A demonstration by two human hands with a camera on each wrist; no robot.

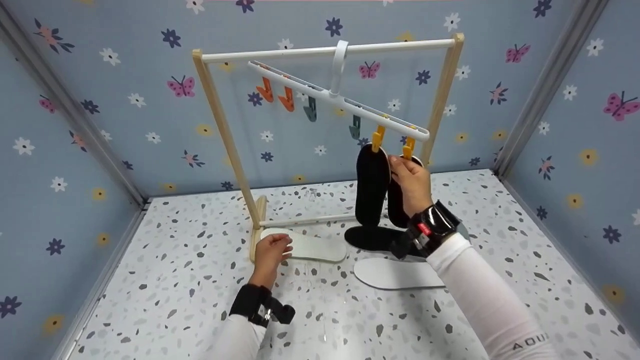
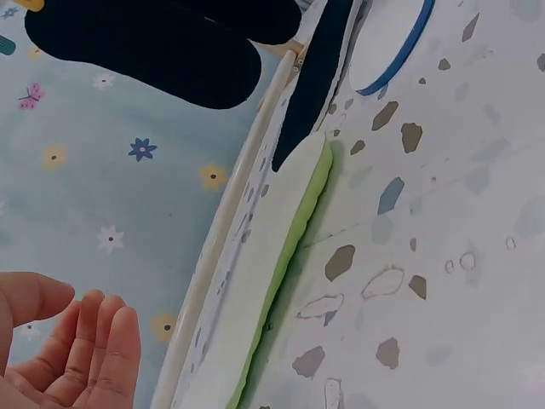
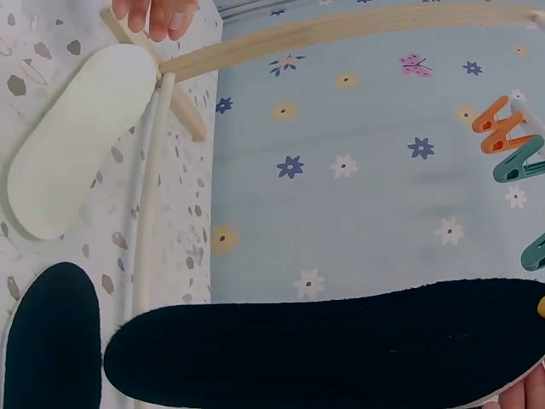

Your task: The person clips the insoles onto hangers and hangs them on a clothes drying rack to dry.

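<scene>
Two black insoles hang from yellow clips, the left insole [image 1: 370,190] in full sight and the right insole [image 1: 396,210] partly behind my right hand [image 1: 412,182]. This hand's curled fingers and thumb pinch at the upper edge where the two insoles meet; I cannot tell which one is gripped. The left yellow clip [image 1: 378,139] and the right yellow clip [image 1: 409,148] sit on the tilted white hanger [image 1: 325,94]. My left hand [image 1: 272,252] holds nothing, fingers loosely bent, above a pale insole [image 1: 317,248] with a green edge [image 2: 289,247].
The hanger hooks over the top bar of a wooden rack [image 1: 220,115]. Orange clips [image 1: 286,100] and green clips [image 1: 311,110] hang bare along it. Another black insole [image 1: 370,238] and a white insole [image 1: 395,274] lie on the speckled surface. Patterned walls [image 1: 125,75] enclose it.
</scene>
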